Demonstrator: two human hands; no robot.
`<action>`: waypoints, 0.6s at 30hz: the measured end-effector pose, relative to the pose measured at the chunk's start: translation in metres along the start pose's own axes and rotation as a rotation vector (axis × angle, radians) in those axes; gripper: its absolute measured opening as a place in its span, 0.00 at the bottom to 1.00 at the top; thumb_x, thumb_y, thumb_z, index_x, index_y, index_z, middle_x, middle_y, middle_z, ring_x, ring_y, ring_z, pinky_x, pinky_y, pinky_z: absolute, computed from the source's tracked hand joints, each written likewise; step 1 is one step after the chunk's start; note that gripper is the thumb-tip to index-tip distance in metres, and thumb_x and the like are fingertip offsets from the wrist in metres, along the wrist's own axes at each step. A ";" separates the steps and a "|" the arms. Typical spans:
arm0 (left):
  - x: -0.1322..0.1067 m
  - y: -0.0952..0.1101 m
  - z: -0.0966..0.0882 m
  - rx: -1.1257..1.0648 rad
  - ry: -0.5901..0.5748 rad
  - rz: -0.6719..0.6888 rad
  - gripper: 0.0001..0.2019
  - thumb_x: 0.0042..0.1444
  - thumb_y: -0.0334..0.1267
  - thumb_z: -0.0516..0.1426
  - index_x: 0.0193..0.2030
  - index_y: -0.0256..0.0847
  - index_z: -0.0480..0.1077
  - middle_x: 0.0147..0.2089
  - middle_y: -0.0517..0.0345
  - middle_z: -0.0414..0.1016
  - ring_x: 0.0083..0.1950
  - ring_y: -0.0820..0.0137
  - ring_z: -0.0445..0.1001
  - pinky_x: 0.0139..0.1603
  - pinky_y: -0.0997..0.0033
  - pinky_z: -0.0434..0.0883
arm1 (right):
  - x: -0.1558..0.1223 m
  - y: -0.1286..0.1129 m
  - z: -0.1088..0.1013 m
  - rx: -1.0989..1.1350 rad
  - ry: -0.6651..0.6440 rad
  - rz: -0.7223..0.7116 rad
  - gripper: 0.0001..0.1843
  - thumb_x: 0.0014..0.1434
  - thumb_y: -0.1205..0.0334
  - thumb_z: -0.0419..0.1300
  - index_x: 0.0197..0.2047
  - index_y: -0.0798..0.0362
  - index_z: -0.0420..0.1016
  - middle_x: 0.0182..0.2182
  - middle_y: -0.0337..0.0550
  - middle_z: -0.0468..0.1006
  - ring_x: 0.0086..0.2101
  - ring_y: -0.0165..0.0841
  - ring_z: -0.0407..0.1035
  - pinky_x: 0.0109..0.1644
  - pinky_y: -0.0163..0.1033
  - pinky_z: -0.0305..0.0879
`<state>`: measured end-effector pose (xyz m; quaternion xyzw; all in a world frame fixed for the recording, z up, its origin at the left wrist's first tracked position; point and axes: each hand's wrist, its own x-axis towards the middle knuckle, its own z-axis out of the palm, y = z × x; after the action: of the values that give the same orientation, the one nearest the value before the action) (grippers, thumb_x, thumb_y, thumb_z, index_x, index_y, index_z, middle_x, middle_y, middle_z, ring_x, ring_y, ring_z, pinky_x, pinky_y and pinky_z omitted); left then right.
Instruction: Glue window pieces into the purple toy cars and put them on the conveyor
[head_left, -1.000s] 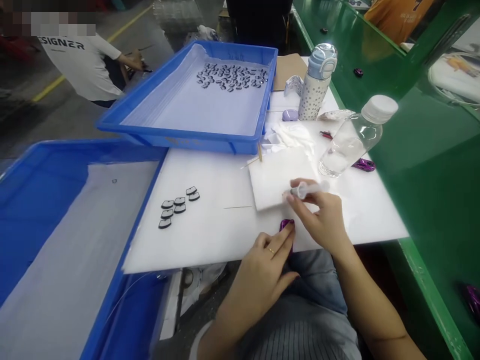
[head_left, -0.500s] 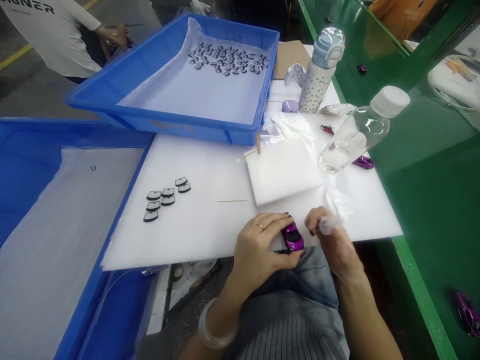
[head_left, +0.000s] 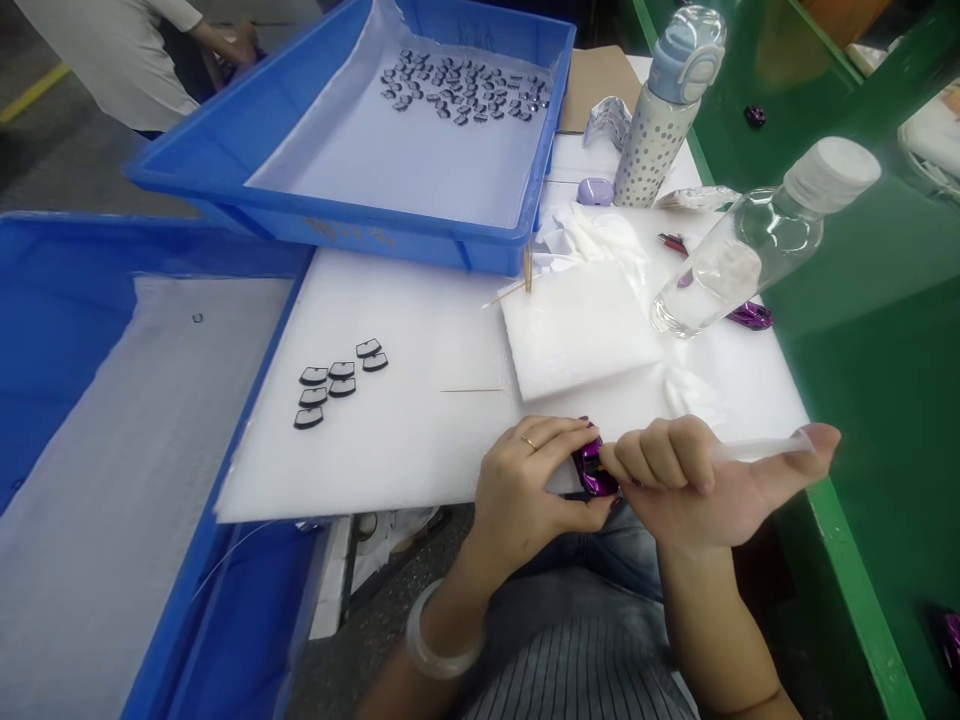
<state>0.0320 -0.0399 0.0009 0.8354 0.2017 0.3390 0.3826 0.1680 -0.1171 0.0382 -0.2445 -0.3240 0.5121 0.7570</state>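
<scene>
A green bench [head_left: 892, 480] runs along the right side. At the left is a low blue bin [head_left: 64, 345] with white lining, and between them lies the white board [head_left: 397, 455]. A blue tray [head_left: 420, 245], holding many small dark parts [head_left: 465, 90], covers the far left part of this board. The left hand [head_left: 566, 470] is clamped on a purple car [head_left: 595, 470], fingers on one side and thumb on the other, at the board's front edge. The right hand [head_left: 705, 480] is closed around a clear syringe [head_left: 761, 449], its thumb at the outer end. Beyond the hands lies a foam pad [head_left: 581, 335]; to its right, a bottle [head_left: 739, 260] stands, and farther back a dotted flask [head_left: 656, 130]. Seven black-edged panes [head_left: 343, 387] lie well apart at the left, and a thin stick [head_left: 471, 390] lies nearer the hands.

A person [head_left: 105, 60] at the upper left is cut off by the frame. The bottle partly hides a second purple car [head_left: 752, 316]. The fingers cover much of the first car, and the syringe's tip is hidden; whether it touches the car, I cannot tell.
</scene>
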 end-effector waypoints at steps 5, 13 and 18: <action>0.000 -0.001 0.000 0.011 0.011 0.012 0.22 0.44 0.38 0.68 0.48 0.42 0.76 0.47 0.53 0.80 0.47 0.58 0.78 0.47 0.54 0.78 | -0.003 0.001 -0.003 0.035 -0.034 0.007 0.39 0.53 0.21 0.43 0.19 0.52 0.51 0.12 0.33 0.45 0.18 0.26 0.41 0.25 0.39 0.44; 0.000 -0.001 0.000 0.022 0.014 0.025 0.21 0.44 0.38 0.68 0.48 0.39 0.76 0.46 0.52 0.80 0.47 0.58 0.78 0.47 0.54 0.78 | -0.001 0.003 0.000 0.024 -0.035 -0.015 0.40 0.53 0.20 0.41 0.18 0.52 0.50 0.12 0.34 0.44 0.17 0.25 0.41 0.24 0.38 0.42; 0.000 -0.001 0.000 0.021 -0.001 0.030 0.22 0.44 0.38 0.68 0.48 0.40 0.75 0.47 0.52 0.80 0.47 0.58 0.78 0.46 0.54 0.79 | -0.001 0.003 0.002 -0.019 -0.018 -0.030 0.40 0.52 0.20 0.41 0.18 0.52 0.50 0.11 0.34 0.44 0.17 0.26 0.40 0.23 0.39 0.43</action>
<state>0.0320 -0.0389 0.0005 0.8425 0.1923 0.3421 0.3690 0.1650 -0.1170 0.0372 -0.2420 -0.3393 0.4998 0.7592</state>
